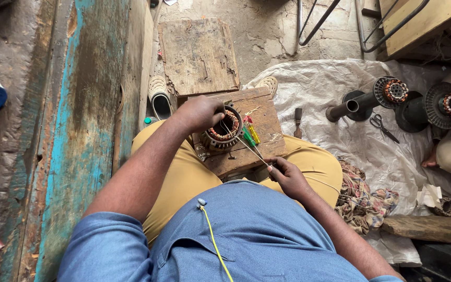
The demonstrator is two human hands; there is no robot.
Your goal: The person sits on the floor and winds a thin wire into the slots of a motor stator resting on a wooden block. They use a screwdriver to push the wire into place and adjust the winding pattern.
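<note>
Winding stage judged in hand: at frame centre the left hand point(200, 112) grips the stator point(224, 128) on the wooden block point(264, 130), right hand point(287, 176) pinching taut wire point(246, 143) drawn from it, so steady tension appears required next

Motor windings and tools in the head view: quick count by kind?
Stators with copper windings: 3, namely the stator under the left hand, the one on the pipe stand, and the one under another person's hand
Scissors: 1
Chisel: 1
Small screwdrivers on the wooden block: 2
Total: 7
The right hand pulls a thin wire.
</note>
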